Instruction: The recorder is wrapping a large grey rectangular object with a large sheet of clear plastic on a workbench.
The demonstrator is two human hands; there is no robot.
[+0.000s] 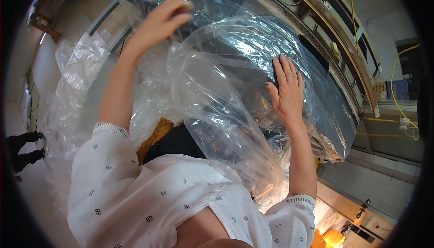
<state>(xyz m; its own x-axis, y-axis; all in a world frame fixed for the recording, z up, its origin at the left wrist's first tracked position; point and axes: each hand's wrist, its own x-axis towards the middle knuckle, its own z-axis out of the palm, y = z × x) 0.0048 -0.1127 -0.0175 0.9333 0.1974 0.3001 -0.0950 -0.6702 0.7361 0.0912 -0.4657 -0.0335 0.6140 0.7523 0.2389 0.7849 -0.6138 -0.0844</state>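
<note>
Clear plastic film (212, 90) lies in loose, shiny folds over a dark surface in front of me and drapes down across my lap. My right hand (288, 92) rests flat on the film with its fingers stretched out. Above the far left part of the film is my left hand (169, 16), slightly blurred, its fingers bent and the thumb apart from them. I see nothing held in it. The film's gathered right end (333, 154) hangs by the edge of the dark surface (327, 108).
More crumpled clear film (81, 67) spreads down to the floor on my left. A long machine frame with rails (334, 31) runs behind the dark surface. Yellow cables (398, 72) hang at right. Another person's dark-clad legs (25, 151) show at far left.
</note>
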